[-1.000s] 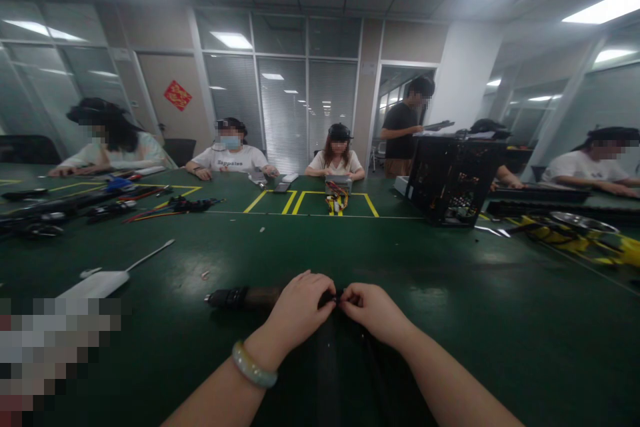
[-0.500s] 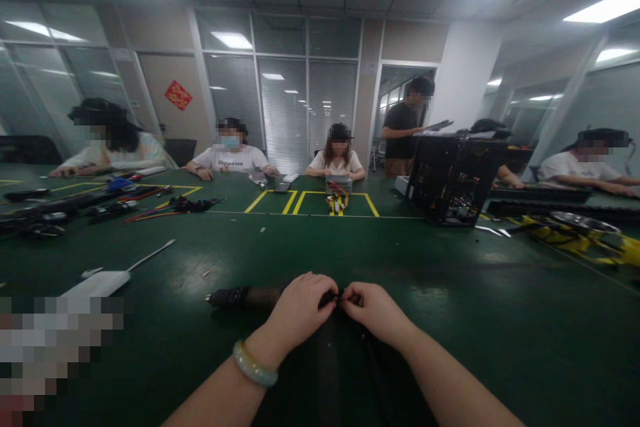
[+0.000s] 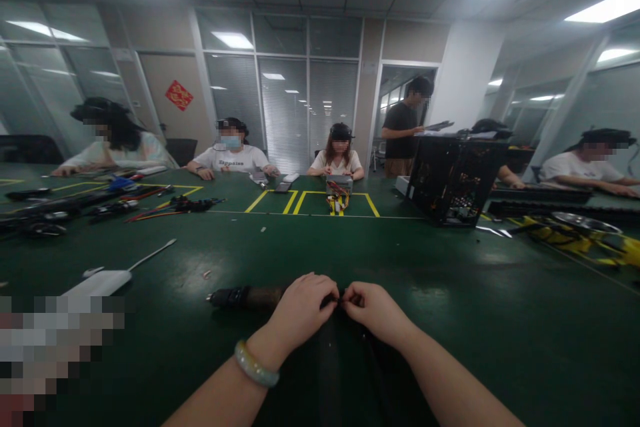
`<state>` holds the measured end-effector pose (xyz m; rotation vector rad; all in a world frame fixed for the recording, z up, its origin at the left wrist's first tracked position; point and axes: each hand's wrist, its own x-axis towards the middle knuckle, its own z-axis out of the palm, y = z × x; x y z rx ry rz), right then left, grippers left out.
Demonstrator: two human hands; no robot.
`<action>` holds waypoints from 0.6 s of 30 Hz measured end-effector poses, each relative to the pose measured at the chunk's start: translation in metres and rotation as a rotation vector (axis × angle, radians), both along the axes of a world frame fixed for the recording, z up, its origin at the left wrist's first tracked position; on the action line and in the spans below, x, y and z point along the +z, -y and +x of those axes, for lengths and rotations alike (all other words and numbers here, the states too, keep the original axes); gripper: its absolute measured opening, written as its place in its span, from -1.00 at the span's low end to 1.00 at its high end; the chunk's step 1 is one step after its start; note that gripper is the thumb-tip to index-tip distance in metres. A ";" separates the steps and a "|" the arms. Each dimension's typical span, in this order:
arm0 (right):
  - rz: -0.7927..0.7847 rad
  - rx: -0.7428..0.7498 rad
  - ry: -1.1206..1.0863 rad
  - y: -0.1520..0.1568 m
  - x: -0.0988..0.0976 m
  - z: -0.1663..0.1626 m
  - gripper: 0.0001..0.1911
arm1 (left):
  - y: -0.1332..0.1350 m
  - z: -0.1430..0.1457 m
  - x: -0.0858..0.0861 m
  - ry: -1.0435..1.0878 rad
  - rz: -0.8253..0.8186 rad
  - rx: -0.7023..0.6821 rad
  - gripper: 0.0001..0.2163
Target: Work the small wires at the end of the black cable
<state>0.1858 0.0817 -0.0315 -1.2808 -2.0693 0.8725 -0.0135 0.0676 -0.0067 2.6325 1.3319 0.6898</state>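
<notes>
My left hand (image 3: 305, 300), with a pale green bangle (image 3: 256, 365) on its wrist, is closed with thumb and fingers bent together over the right part of a dark cylindrical object (image 3: 247, 297). That object lies on the table, its ribbed black end and small bright tip pointing left. Opposite, my right hand (image 3: 367, 300) is closed in a pinch, its fingertips almost meeting the left ones. A small dark piece shows between the two hands, too hidden to name. Below my right hand a dark, thin length runs toward me, hard to make out.
On the green table (image 3: 480, 320), a white tool with a thin shaft (image 3: 107, 282) lies left. Dark cables and parts (image 3: 185, 203) sit back left. A black computer case (image 3: 455, 177) stands back right, beside a yellow-and-black bundle (image 3: 575, 240). Several people sit across; another stands.
Both hands stay almost in place, with only slight finger movement at the fingertips. The person across in the middle has lifted their hands a little.
</notes>
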 end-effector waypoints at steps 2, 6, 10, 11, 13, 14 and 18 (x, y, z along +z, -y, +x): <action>-0.009 0.003 0.000 0.000 0.000 0.000 -0.89 | 0.000 0.000 -0.001 0.003 0.004 -0.004 -0.89; -0.026 0.016 -0.013 0.001 0.002 0.000 -0.88 | 0.000 -0.001 0.000 0.014 0.009 0.031 -0.85; -0.027 0.006 -0.002 0.001 0.000 0.000 -0.87 | 0.000 -0.002 0.001 -0.004 0.013 0.035 -0.90; -0.026 0.005 0.001 0.001 -0.001 0.000 -0.87 | 0.000 -0.002 0.002 -0.011 0.016 0.027 -0.91; -0.020 0.007 0.004 0.000 -0.002 0.000 -0.86 | -0.001 -0.002 0.002 -0.020 0.022 0.009 -0.91; -0.015 0.006 0.005 0.000 -0.002 0.000 -0.86 | -0.001 -0.001 0.002 -0.024 0.024 0.001 -0.91; -0.009 0.002 0.001 0.001 0.000 0.000 -0.87 | 0.000 -0.001 0.003 -0.025 0.016 -0.002 -0.93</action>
